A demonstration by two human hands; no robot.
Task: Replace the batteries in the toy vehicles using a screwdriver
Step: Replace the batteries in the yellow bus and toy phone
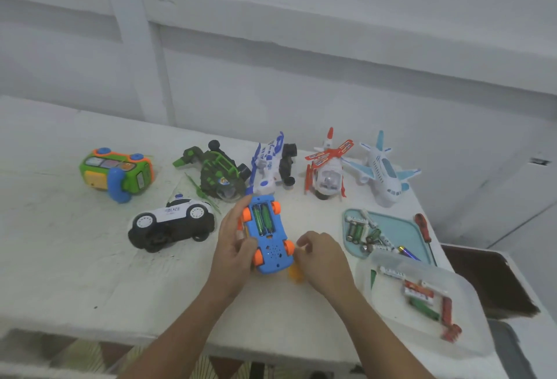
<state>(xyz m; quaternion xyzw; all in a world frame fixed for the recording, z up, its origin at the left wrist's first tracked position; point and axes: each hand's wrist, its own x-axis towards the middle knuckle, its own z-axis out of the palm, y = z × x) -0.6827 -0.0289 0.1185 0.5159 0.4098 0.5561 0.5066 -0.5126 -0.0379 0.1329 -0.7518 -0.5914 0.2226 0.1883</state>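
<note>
A white-painted wall [301,92] is seen behind the bench [60,243]. It is crossed by broad horizontal ledges [331,25] and divided by an upright post [132,32]. Cracked paint is seen at its upper left. The bench top is painted white and scuffed with dark marks. A dark brown panel [488,282], rimmed in white, is set beside its right end. Everything is lit dimly and evenly.

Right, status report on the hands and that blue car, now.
Left hand holds blue car belly-up, compartment open, green batteries in. Right hand at its rear, grip unclear. Screwdriver untouched.
</note>
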